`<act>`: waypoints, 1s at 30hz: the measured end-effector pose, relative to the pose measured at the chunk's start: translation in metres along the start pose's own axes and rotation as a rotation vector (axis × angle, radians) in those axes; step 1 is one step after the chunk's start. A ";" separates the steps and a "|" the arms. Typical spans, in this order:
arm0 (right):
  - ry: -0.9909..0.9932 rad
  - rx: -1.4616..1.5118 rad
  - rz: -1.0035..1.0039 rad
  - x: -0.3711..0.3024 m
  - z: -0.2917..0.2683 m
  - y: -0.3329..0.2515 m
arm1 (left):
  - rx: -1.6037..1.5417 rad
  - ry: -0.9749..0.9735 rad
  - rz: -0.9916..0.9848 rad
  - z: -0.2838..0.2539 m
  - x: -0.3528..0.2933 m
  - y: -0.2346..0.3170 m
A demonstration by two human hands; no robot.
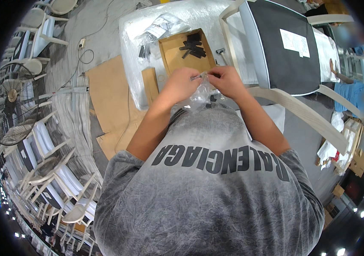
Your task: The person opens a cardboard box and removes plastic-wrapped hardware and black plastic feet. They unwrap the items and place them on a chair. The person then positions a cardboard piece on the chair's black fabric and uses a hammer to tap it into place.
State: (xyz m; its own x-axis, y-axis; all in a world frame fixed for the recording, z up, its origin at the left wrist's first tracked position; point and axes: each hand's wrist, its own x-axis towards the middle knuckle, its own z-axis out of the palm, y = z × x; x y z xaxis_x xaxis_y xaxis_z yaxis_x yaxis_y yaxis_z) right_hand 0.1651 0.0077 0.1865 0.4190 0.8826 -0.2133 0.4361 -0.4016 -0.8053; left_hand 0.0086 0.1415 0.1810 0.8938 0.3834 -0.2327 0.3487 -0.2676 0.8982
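Note:
A small clear plastic bag (pixel 200 96) hangs between my hands, close to my body. My left hand (pixel 183 84) pinches its upper edge, and a thin greyish piece shows at the fingertips, too small to make out. On the other side of the opening, my right hand (pixel 224 80) has thumb and fingers closed on the plastic. Just beyond both hands lies a shallow cardboard box (pixel 171 57) with several black strip-like parts (pixel 194 46) in it. What the bag holds is hard to see.
A film-wrapped table (pixel 133 64) bears a cardboard strip (pixel 150 83), plastic bags with paper (pixel 160 27) and a small black-headed tool (pixel 221 51). An upturned chair (pixel 271 77) stands right. At left are a black fan (pixel 13 96) and stacked chairs (pixel 47 170). Other people are at far right.

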 end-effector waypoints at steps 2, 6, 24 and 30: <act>0.036 -0.098 -0.012 0.012 0.017 0.012 | 0.050 0.046 -0.054 0.008 0.004 -0.008; -0.005 -0.240 0.075 0.036 0.042 0.014 | 0.062 0.095 -0.204 0.015 0.009 -0.033; -0.087 -0.497 0.189 0.059 0.094 0.066 | 0.150 0.035 -0.379 0.046 0.020 -0.077; -0.191 -0.539 0.259 0.052 0.092 0.057 | 0.166 0.057 -0.321 0.059 0.016 -0.093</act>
State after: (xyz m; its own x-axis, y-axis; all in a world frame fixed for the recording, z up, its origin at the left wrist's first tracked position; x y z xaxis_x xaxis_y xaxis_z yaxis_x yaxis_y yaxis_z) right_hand 0.1385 0.0536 0.0782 0.4369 0.7484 -0.4990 0.7005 -0.6311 -0.3332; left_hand 0.0071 0.1198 0.0716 0.7161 0.5186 -0.4672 0.6539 -0.2641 0.7090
